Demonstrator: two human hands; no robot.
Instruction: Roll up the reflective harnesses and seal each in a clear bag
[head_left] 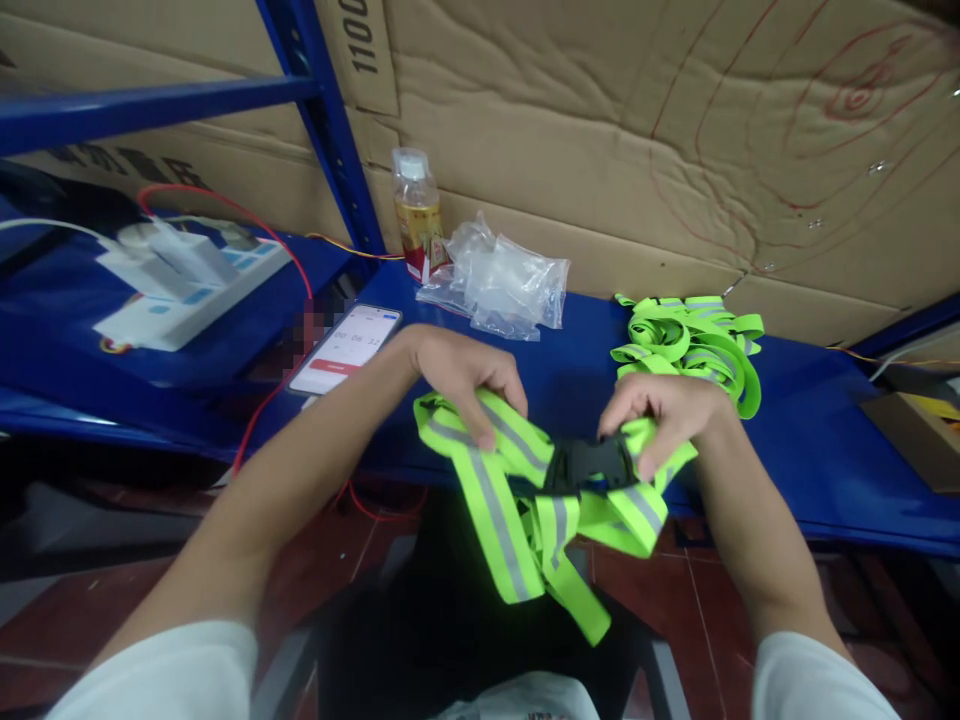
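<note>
My left hand point(465, 375) is closed on a neon-green reflective strap point(495, 500) with a grey stripe, gripping a folded part of it near the shelf's front edge. My right hand point(664, 410) pinches the other end of the same strap, right beside its black plastic buckle point(589, 463). The buckle sits between my two hands. Loose loops of the strap hang down below the shelf edge.
A pile of similar green straps point(694, 345) lies on the blue shelf point(810, 440) to the right. Behind are clear plastic bags point(502, 280), a drink bottle point(417, 212), a phone point(346, 347) and a white power strip point(187, 280). Cardboard lines the back; a blue upright point(330, 130) stands left.
</note>
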